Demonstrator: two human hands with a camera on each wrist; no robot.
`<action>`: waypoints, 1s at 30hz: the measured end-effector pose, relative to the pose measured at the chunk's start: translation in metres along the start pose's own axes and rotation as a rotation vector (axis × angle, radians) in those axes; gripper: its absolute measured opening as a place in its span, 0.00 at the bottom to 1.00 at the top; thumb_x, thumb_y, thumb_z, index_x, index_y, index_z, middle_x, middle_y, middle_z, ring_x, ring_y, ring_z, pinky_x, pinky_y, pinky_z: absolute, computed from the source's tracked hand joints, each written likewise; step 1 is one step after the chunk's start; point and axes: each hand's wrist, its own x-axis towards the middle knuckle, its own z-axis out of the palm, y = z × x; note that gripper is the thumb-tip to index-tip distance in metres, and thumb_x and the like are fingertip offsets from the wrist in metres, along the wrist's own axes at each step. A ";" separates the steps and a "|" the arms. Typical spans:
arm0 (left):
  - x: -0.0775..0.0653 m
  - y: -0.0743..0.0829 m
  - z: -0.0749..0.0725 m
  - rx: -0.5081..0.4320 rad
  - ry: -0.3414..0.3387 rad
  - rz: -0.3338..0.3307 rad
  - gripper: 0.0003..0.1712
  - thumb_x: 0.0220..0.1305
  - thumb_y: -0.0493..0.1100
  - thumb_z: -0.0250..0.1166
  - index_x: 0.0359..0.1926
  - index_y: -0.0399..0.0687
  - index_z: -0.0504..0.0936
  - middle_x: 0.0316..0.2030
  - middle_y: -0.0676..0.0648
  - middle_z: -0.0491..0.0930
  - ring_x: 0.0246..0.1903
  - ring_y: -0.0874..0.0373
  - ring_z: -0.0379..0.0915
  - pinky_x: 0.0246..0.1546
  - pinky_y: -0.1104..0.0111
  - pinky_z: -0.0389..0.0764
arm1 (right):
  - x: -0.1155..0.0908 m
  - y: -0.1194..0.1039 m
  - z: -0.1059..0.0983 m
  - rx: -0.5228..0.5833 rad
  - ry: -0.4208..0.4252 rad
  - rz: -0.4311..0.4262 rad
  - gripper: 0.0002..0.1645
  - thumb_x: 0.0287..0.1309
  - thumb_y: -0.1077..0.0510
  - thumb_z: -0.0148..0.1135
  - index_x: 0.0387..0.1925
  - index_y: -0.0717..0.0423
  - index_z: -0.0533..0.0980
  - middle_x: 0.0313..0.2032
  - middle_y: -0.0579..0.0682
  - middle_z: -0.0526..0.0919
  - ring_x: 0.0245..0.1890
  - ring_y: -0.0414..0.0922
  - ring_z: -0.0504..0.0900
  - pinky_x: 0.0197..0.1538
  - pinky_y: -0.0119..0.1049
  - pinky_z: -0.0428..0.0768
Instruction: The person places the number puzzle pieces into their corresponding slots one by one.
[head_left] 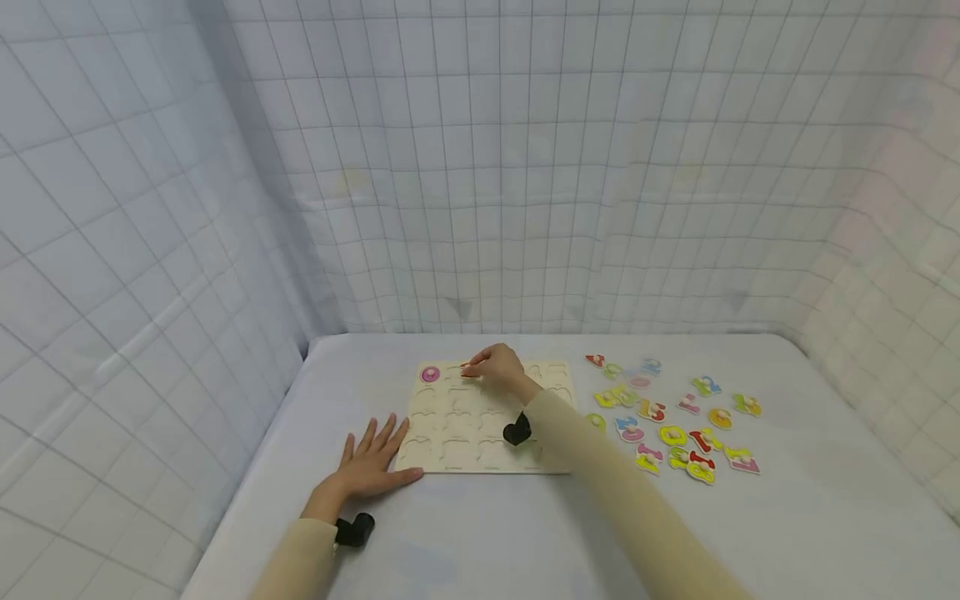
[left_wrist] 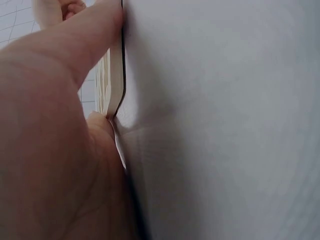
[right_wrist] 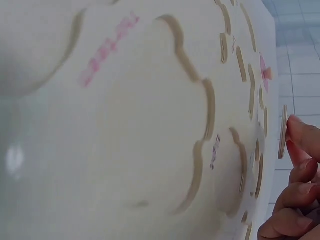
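A cream wooden puzzle board [head_left: 431, 402] with shaped recesses lies on the table. My right hand [head_left: 497, 367] is above its far edge, pinching a small red puzzle piece [head_left: 468, 373] between thumb and fingers. In the right wrist view that puzzle piece [right_wrist: 283, 132] appears edge-on, apart from the board; its face is hidden. A round purple piece [head_left: 430, 375] sits in the far left recess. My left hand [head_left: 367, 467] rests with spread fingers at the board's near left corner. The left wrist view has the thumb touching the board's edge [left_wrist: 116, 75].
Several coloured number-shaped pieces [head_left: 672, 435] with knobs lie scattered to the right of the board, some overlapping. A red piece [head_left: 595, 360] lies near the board's far right corner. White gridded cloth [head_left: 517, 183] hangs behind the white table [head_left: 480, 542] and along both sides.
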 end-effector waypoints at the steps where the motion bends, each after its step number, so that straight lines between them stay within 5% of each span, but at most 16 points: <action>1: 0.000 0.000 0.002 -0.003 -0.001 -0.004 0.56 0.56 0.75 0.54 0.75 0.49 0.46 0.74 0.41 0.38 0.70 0.39 0.22 0.60 0.40 0.21 | 0.001 -0.001 0.003 -0.008 0.002 0.005 0.11 0.51 0.50 0.72 0.32 0.53 0.85 0.38 0.45 0.83 0.38 0.43 0.78 0.38 0.36 0.75; 8: 0.006 -0.006 0.013 0.007 0.021 -0.006 0.59 0.53 0.79 0.51 0.75 0.53 0.46 0.74 0.44 0.38 0.70 0.42 0.22 0.61 0.41 0.22 | 0.003 -0.007 0.018 -0.045 0.033 0.035 0.08 0.51 0.50 0.72 0.29 0.50 0.86 0.33 0.43 0.83 0.34 0.42 0.79 0.37 0.37 0.75; 30: 0.004 -0.006 0.008 -0.005 0.020 -0.018 0.58 0.53 0.78 0.53 0.75 0.52 0.45 0.74 0.44 0.38 0.70 0.42 0.21 0.61 0.42 0.21 | 0.003 -0.019 0.037 -0.131 0.117 0.064 0.10 0.50 0.48 0.72 0.29 0.50 0.85 0.34 0.46 0.84 0.31 0.44 0.79 0.31 0.36 0.74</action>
